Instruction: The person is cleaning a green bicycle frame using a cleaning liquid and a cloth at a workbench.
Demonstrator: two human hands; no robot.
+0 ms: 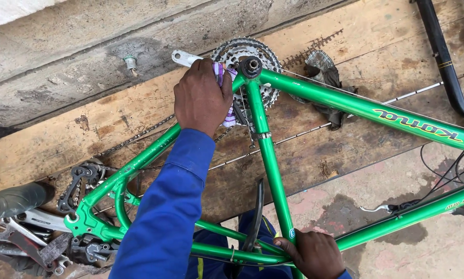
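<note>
A green bicycle frame [345, 103] lies upside down over a wooden plank [61, 139]. My left hand [201, 95], in a blue sleeve, presses a white and purple cloth [226, 95] against the frame just beside the bottom bracket [251, 67] and the toothed chainrings [237, 51]. A silver crank arm [184, 58] sticks out past my fingers. My right hand [314, 253] is closed around the frame's green tubes where they meet at the bottom of the view.
A chain [139, 135] runs from the chainrings to the rear derailleur [82, 181] at the left. A dirty grey rag [325, 77] lies on the plank. Wrenches and metal parts [20, 237] are piled bottom left. Another black frame tube [444, 62] stands top right. A concrete kerb [87, 46] runs behind.
</note>
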